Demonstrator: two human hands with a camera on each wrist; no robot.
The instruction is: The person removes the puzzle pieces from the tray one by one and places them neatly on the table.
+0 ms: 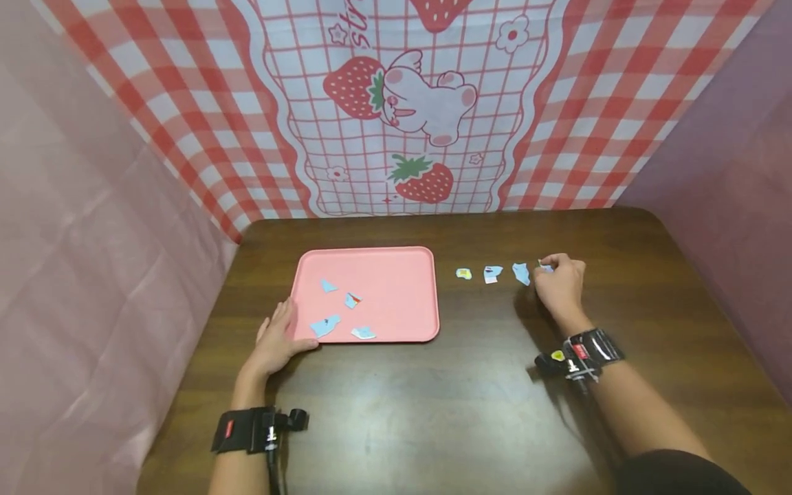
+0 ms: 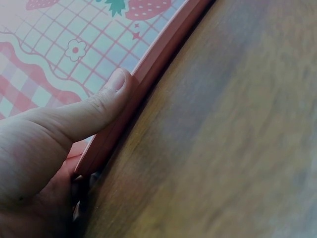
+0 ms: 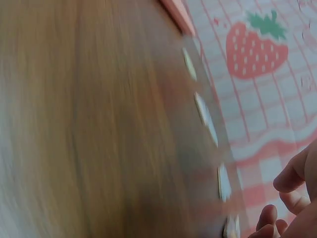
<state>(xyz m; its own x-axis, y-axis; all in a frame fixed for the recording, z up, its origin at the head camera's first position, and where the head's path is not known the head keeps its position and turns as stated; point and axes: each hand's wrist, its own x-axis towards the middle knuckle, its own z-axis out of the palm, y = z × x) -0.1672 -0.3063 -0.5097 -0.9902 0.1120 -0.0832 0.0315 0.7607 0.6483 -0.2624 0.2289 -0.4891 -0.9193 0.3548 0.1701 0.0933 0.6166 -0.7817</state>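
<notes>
My left hand (image 1: 275, 344) rests at the near left corner of a pink tray (image 1: 396, 295), fingers along its left side and thumb (image 2: 106, 101) on the front rim. Inside the tray lie several light-blue, torn-looking scraps, one a larger piece (image 1: 325, 325), another with a red mark (image 1: 353, 300). To the tray's right, my right hand (image 1: 562, 285) is low over the table, fingertips by a blue scrap (image 1: 546, 268) at the right end of a row. In the right wrist view, that end scrap (image 3: 231, 227) lies on the table, with a gap between thumb and fingers.
Along the row sit a yellow scrap (image 1: 463, 273), a blue and white scrap (image 1: 492, 273) and a blue scrap (image 1: 521, 273). Behind the brown wooden table (image 1: 396, 412) hangs a strawberry-print cloth (image 1: 408, 103). Pale fabric (image 1: 93, 240) borders the left side.
</notes>
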